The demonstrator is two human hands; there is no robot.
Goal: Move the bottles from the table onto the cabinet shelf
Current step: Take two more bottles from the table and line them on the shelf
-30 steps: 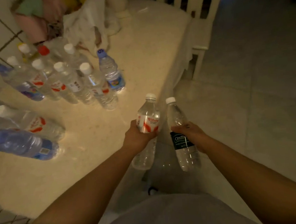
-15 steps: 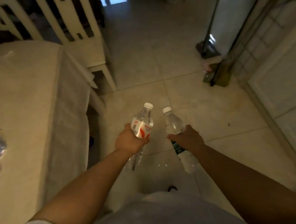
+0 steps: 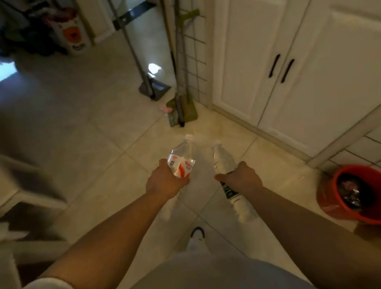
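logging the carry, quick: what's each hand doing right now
Left hand: closed round the red-label bottle.
Right hand: closed round the dark-label bottle.

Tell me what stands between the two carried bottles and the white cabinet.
The cabinet doors are closed, so no shelf shows. The left hand grips the red-label bottle and the right hand grips the dark-label bottle, leaving neither free for the handles. The floor tiles between look bare; the orange bucket sits off to the right.
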